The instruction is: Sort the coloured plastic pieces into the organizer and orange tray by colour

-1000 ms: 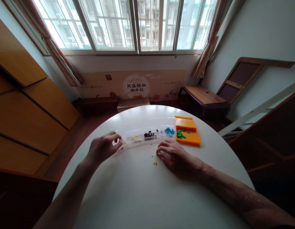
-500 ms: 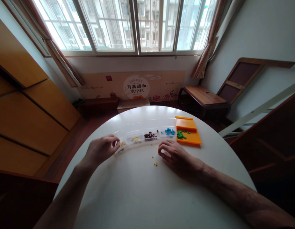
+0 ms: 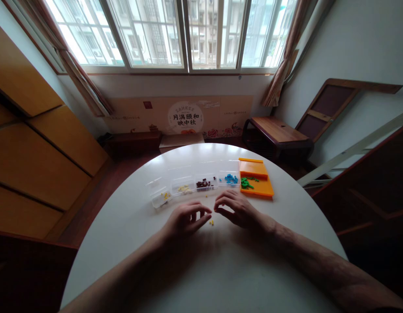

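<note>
Yellow pieces (image 3: pixel 211 223) lay on the white table (image 3: pixel 123 217), just nearer than the fingertips of the left hand (image 3: pixel 183 218) and right hand (image 3: pixel 236 209). Each hand's thumb and forefinger were drawn close together; whether either pinched anything was impossible to tell. Beyond stood clear boxes (image 3: pixel 157 201) and an orange tray (image 3: pixel 264 190) holding green pieces (image 3: pixel 246 183).

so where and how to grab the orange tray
Probably pinch the orange tray by the right edge of its low front half, coming from the right: that side lies free, while a clear box sits close on the left.
</note>
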A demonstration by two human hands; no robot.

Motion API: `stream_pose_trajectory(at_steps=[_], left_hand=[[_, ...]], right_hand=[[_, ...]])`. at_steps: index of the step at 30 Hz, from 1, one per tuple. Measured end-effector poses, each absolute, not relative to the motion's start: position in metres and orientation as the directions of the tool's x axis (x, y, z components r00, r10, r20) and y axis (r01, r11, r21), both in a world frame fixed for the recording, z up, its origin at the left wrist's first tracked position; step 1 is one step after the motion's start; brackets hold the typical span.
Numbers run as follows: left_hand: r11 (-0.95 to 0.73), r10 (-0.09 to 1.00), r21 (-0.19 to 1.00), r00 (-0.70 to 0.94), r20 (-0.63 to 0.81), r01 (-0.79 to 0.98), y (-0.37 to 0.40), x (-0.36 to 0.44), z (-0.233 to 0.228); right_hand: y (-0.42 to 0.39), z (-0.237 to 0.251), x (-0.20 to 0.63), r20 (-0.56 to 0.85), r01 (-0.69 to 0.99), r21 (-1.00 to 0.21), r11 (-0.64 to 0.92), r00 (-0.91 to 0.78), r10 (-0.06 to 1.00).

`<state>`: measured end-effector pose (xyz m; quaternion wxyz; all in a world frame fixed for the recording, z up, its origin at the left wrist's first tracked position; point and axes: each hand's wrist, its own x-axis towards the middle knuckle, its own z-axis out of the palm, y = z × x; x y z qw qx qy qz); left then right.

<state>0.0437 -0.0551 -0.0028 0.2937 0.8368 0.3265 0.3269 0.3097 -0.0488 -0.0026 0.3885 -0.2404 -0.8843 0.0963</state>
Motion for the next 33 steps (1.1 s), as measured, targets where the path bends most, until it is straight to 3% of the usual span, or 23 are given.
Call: stream_pose_trajectory(at_steps=[5,14,23,33], left_hand=[[-0.547,0.761,0.793,0.553,0.339,0.269,-0.057,0.051,-0.004],[-0.511,0.783,0.821,0.532,0.322,0.255,-0.057,0.054,0.000],[-0.521,0.773,0.813,0.547,0.321,0.258,-0.054,0.049,0.000],[-0.577,0.800,0.744,0.416,0.432,0.337,-0.029,0.014,0.011]], right_hand=[[-0.048,-0.004,0.309,0.641,0.319,-0.345,0.883,-0.607,0.470],[-0.048,-0.005,0.310,0.656,0.302,-0.356,0.884,-0.593,0.467],[-0.048,-0.010,0.311,0.636,0.343,-0.385,0.857,-0.574,0.516],[-0.048,-0.010,0.318,0.537,0.427,-0.446,0.787,-0.576,0.617]])
